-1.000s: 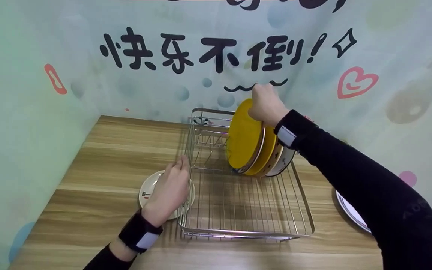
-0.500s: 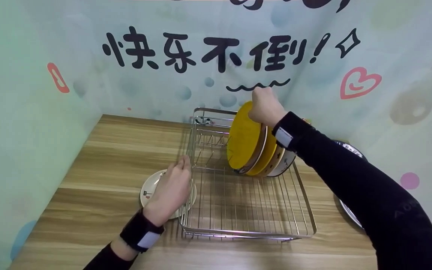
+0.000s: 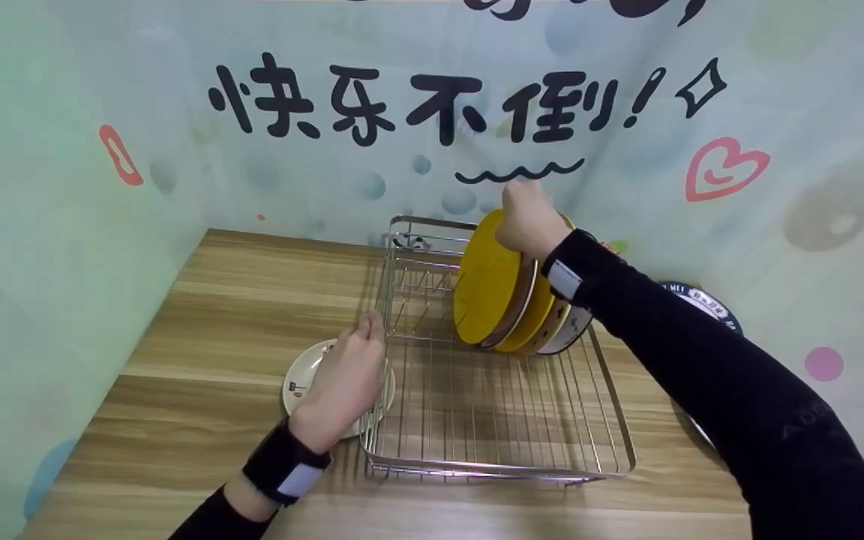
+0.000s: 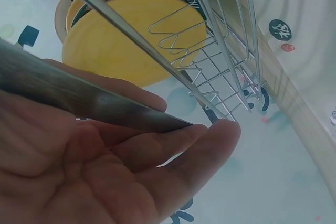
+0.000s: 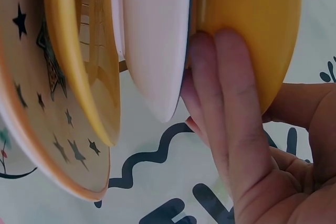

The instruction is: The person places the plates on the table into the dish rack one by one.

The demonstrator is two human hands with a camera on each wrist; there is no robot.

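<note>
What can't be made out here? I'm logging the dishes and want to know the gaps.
- Small plate, head view: mostly covered by the left hand; its print is unreadable.
- Dark-rimmed plate, head view: hidden behind the right sleeve.
- Upright plates behind the front yellow plate: overlapped, count unsure.

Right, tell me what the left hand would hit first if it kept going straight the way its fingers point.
The left hand rests against the left rim of the silver wire dish rack, fingers pointing away along that rim. The first thing met is probably the rack's raised back corner; depth is unclear.
</note>
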